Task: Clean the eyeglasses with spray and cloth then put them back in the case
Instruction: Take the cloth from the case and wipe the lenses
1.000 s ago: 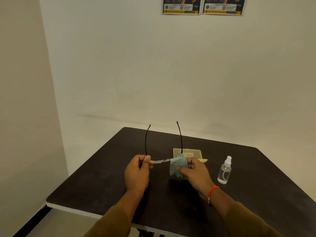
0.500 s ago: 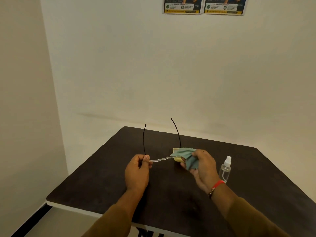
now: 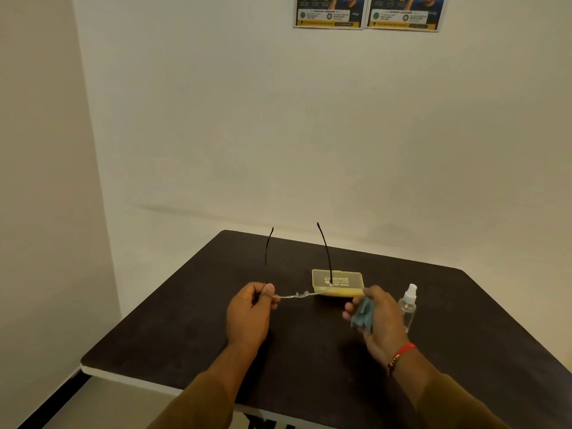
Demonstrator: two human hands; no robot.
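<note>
My left hand (image 3: 247,311) pinches the left corner of the clear-rimmed eyeglasses (image 3: 297,295), held level above the table with both thin black temples pointing up and away. My right hand (image 3: 379,317) is off the glasses, to their right, with a bunched grey-green cloth (image 3: 362,314) gripped in its fingers. The yellow translucent case (image 3: 337,281) lies open on the table just behind the glasses. A small clear spray bottle (image 3: 408,306) with a white nozzle stands upright right of my right hand.
The dark table (image 3: 309,360) has its front edge near my forearms and its left edge beside a gap to the wall. Two posters (image 3: 368,10) hang high on the white back wall.
My right hand has pulled the cloth off the right lens and drawn back to the right and down. The left hand keeps the glasses almost still.
</note>
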